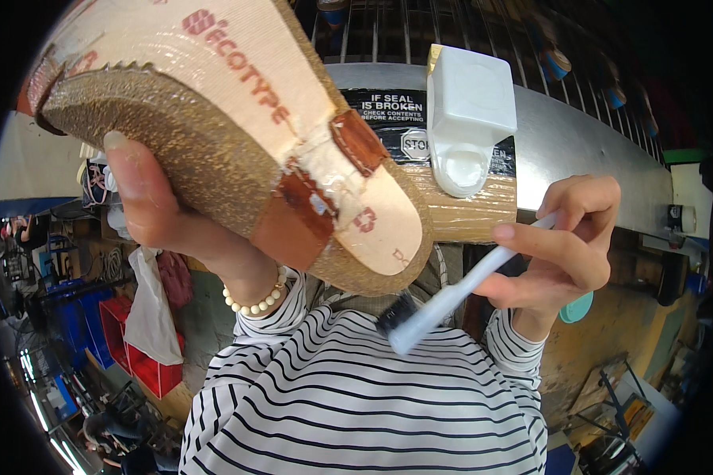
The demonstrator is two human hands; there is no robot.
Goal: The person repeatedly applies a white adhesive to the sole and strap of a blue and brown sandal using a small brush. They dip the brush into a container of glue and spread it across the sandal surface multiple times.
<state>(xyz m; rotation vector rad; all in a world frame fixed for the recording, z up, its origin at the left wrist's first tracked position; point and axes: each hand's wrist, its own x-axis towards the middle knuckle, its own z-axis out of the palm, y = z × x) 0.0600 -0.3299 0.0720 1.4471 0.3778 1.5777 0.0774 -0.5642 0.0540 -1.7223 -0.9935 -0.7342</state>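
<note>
My left hand (154, 198) grips an unfinished sandal (238, 170) from its near side, thumb against the speckled brown cork edge. The sandal's pale, printed face is turned up toward me, and its toe end points to the lower right. Brown leather strap ends (301, 206) lie folded onto that face, with a shiny, wet-looking patch between them. In my right hand (570, 245), the fingers pinch the pale handle of a brush (444, 307). Its black bristles sit just below the sandal's toe end, apparently apart from it.
A white plastic container (475, 95) with a rounded spout stands on a taped cardboard box (471, 226). Behind it runs a grey metal surface (562, 150) with rods beyond. A red crate (139, 348) with a white bag is down at the left. A teal round object (577, 307) shows beyond my right wrist.
</note>
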